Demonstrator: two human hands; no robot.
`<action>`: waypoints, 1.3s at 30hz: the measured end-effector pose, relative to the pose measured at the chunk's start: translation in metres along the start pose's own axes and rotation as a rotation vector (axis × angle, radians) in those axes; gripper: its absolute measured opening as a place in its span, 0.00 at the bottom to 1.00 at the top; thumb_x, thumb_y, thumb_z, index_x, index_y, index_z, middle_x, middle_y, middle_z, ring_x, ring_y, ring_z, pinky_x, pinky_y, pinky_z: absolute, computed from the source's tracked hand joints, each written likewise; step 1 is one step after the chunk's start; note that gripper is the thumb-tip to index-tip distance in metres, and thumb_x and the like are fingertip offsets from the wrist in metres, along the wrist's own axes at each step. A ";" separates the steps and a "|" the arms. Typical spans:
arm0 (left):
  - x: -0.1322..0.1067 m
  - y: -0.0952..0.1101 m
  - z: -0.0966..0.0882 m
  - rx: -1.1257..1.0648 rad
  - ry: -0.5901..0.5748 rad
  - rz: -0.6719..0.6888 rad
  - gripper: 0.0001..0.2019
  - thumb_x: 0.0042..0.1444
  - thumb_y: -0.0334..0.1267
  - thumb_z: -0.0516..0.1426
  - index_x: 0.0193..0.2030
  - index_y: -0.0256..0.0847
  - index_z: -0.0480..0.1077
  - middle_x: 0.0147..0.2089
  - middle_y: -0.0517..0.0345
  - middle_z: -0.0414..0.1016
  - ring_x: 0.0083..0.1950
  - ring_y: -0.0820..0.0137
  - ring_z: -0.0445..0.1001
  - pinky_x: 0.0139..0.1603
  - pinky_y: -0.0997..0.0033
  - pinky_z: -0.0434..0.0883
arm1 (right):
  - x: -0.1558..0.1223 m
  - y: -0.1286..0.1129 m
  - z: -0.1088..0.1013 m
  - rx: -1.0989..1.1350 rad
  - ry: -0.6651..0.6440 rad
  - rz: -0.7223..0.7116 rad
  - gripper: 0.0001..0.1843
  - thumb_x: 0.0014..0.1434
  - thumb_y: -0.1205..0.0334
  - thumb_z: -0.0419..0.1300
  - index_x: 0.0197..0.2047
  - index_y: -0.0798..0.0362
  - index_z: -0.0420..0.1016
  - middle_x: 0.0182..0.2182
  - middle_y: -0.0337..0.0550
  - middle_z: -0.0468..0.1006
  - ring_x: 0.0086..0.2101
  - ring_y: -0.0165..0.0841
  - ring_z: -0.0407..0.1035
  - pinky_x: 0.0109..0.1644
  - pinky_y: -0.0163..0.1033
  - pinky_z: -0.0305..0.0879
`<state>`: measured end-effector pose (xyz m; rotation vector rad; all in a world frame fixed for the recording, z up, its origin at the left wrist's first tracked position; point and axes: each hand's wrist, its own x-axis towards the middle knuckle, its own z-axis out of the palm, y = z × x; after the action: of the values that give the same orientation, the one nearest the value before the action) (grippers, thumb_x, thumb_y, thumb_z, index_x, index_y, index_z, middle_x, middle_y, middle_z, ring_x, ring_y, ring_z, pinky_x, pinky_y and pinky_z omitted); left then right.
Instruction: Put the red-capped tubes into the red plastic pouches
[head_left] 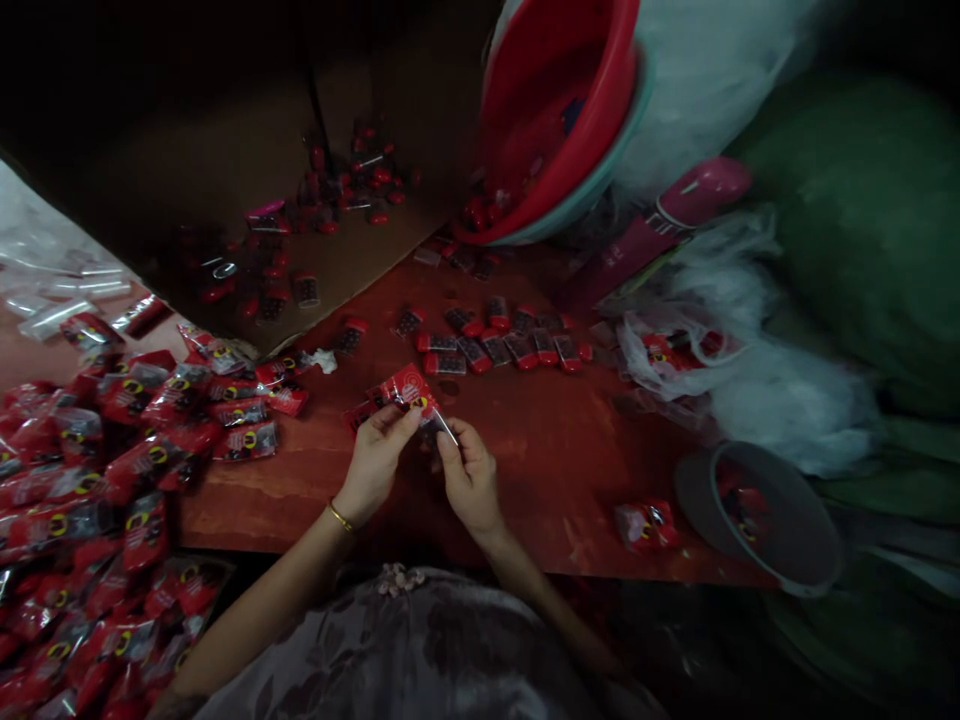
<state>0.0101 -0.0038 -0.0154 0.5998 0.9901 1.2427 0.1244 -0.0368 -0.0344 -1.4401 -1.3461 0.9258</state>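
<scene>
2 grips (377,458) on 1 packet (411,388)

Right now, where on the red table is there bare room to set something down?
A wide bare patch of table lies between the right hand and the packets by the gray bucket, in front of the red-capped containers. A smaller one lies between the left hand and the heaped packets. Crowded: the left end under that heap, and around the plastic bags.

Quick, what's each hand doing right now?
Left hand: closed, pinching a red packet.
Right hand: closed, pinching the red packet's lower end.
</scene>
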 end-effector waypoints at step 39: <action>0.001 -0.054 -0.002 1.036 -0.401 0.478 0.13 0.56 0.39 0.56 0.48 0.42 0.72 0.51 0.49 0.76 0.59 0.58 0.68 0.64 0.50 0.57 | 0.029 0.073 -0.074 -0.498 -0.108 -0.636 0.12 0.60 0.53 0.57 0.37 0.49 0.79 0.32 0.44 0.81 0.35 0.37 0.70 0.45 0.46 0.65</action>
<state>0.0356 -0.0167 -0.0616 1.8994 1.1357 0.8639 0.2198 -0.0159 -0.0814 -1.1827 -2.0501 0.2577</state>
